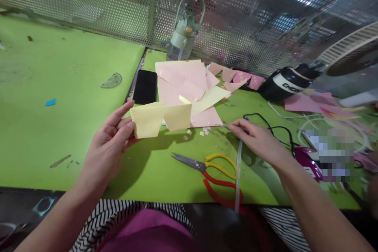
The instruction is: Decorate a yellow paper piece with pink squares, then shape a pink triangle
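Observation:
My left hand [110,141] pinches one end of a pale yellow paper cutout [177,117], two joined flaps that narrow downward, held above the table. My right hand [255,138] is closed, with a thin greyish tip poking out leftward from its fingers; what that belongs to I cannot make out. Below this hand runs a narrow whitish strip [238,177], crossing the handles of the scissors [203,165]. Those scissors lie partly open, one handle yellow and one red. Small paper squares [203,131] are scattered between my hands, beside a stack of pink paper sheets [181,73].
A black phone [145,86] lies left of the stack; behind it stands a green water bottle [180,35]. Cut pink pieces [248,78], a black bottle [285,82], a fan [351,47] and tangled cables [280,115] fill the right. Perforated metal [118,4] borders the back.

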